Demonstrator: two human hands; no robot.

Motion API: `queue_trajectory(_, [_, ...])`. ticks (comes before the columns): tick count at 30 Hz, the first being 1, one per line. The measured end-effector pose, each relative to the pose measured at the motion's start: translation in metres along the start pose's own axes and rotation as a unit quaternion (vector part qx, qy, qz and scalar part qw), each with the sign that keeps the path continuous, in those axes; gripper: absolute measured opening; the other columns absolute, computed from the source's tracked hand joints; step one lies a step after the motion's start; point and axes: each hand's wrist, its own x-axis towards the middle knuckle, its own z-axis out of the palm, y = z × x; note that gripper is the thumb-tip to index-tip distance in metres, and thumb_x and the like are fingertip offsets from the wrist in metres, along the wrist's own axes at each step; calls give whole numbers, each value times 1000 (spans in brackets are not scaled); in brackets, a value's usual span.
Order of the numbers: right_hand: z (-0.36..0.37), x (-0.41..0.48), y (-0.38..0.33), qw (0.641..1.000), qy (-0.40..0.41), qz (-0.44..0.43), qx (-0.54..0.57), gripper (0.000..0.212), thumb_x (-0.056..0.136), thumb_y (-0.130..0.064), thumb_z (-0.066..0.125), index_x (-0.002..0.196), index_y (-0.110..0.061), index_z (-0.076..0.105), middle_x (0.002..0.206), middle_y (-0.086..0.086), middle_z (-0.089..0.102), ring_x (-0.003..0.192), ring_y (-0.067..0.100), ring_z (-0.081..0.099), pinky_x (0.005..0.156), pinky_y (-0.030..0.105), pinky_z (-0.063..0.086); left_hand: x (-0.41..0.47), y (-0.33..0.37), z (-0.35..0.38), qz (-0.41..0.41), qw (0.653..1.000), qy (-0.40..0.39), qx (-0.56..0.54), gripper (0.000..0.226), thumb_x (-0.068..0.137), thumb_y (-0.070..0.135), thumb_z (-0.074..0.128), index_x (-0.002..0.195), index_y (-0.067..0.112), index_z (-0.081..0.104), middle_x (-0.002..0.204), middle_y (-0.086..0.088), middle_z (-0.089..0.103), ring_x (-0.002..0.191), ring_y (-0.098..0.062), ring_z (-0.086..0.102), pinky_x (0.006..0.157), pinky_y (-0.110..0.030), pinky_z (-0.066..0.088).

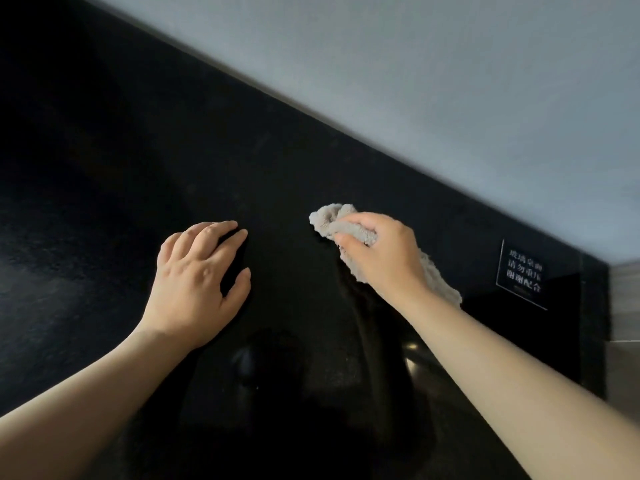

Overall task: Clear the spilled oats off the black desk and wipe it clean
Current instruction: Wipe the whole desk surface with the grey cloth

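My left hand lies flat on the black counter, fingers straight and slightly spread, holding nothing. My right hand is off to its right, fingers curled tight round a bunched grey cloth down on the counter, its tail trailing under my wrist. A small black sign with white characters sits at the far right corner

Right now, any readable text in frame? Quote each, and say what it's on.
"玻璃桌面": top line of the small black sign on the black desk, far right.
"请勿重压": second line, same sign.
"谢谢配合": third line, same sign.
Fine print under those: too small to read.
No text on the cloth in the right hand.
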Motion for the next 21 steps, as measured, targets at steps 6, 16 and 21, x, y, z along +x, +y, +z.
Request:
queue_trajectory(6, [-43,63,0,987,159,-10,6,21,82,-36,65,100,-27,70,101,-3,67,91,14,62,83,33,53,8,7,-2,-2,1000,12,-12,52,87,40,46,129,12,59,136,-2,51,128,-24,42,109,-39,23])
queue_trajectory(16, [9,63,19,965,161,-30,-204,31,89,-42,60,116,-28,68,114,4,59,98,25,53,74,27,38,2,0,2,-7,1000,-10,6,53,86,40,44,129,12,59,137,-1,51,128,-23,41,108,-40,24])
queue_trajectory(21, [22,4,6,983,114,-84,-115,17,82,-31,71,97,-24,75,96,-4,63,82,14,58,69,25,45,3,1,1,-7,1000,-21,10,54,86,41,42,129,13,59,136,-1,51,128,-23,42,107,-41,26])
